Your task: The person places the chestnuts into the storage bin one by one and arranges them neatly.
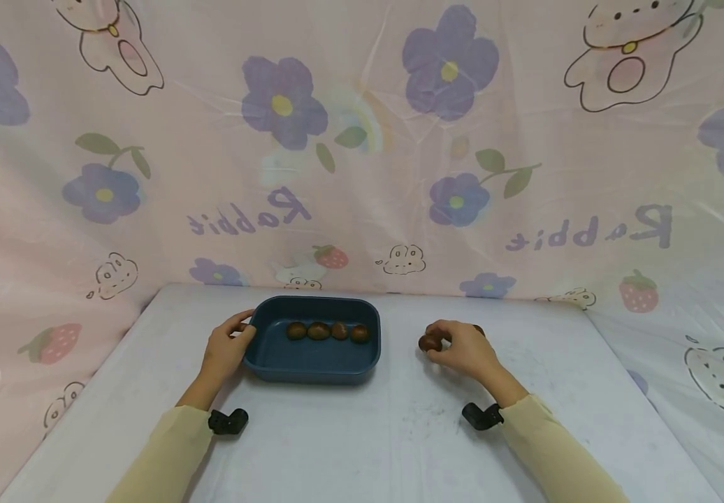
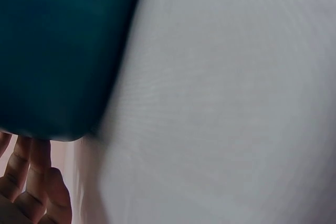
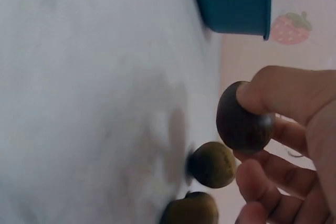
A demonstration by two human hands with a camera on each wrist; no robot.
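A dark blue rectangular dish (image 1: pixel 312 374) rests on the table, with several glossy brown chestnuts (image 1: pixel 319 330) in a row inside it. At its left end is my left hand (image 1: pixel 226 349); in the left wrist view the fingers (image 2: pixel 39 169) reach up to the dish's end wall and touch it from outside. To the right of the dish, my right hand (image 1: pixel 465 349) pinches one chestnut (image 3: pixel 242 121) between thumb and fingers, just over the table. Beneath that hand, another chestnut (image 3: pixel 212 164) and a partly cut-off one (image 3: pixel 191 209) lie on the table.
White cloth covers the table (image 1: pixel 337 440). Behind it hangs a pink curtain (image 1: pixel 362 175) printed with flowers and rabbits, meeting the table's back edge close behind the dish. Each wrist wears a small black camera (image 1: pixel 228 421).
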